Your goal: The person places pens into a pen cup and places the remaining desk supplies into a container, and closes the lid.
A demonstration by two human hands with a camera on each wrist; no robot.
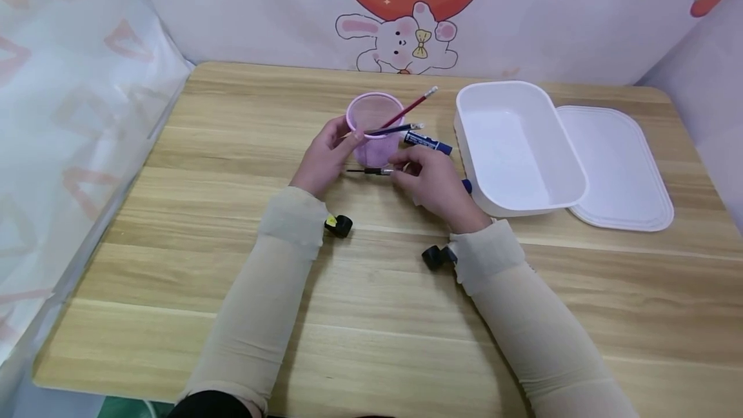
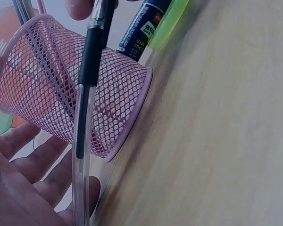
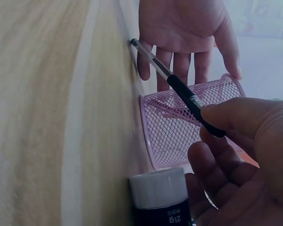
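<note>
A pink mesh pen cup (image 1: 374, 152) stands on the table, with a red pencil (image 1: 411, 108) and dark pencils (image 1: 397, 128) leaning in it. My left hand (image 1: 325, 157) holds it from the left, thumb at the rim and fingers along its side. Between thumb and fingers, my right hand (image 1: 432, 179) pinches a clear-barrelled pen (image 3: 172, 80) with a black grip. It lies crosswise in front of the cup, its far end pointing towards the left hand. In the left wrist view the pen (image 2: 87, 70) overlaps the mesh.
A navy glue stick (image 2: 144, 30) and a yellow-green item (image 2: 170, 23) lie beyond the cup. Close under the right hand is a white-ended glue stick (image 3: 159, 190). Right of the hands stands a white plastic box (image 1: 516, 205), its lid (image 1: 629, 166) flat beside it.
</note>
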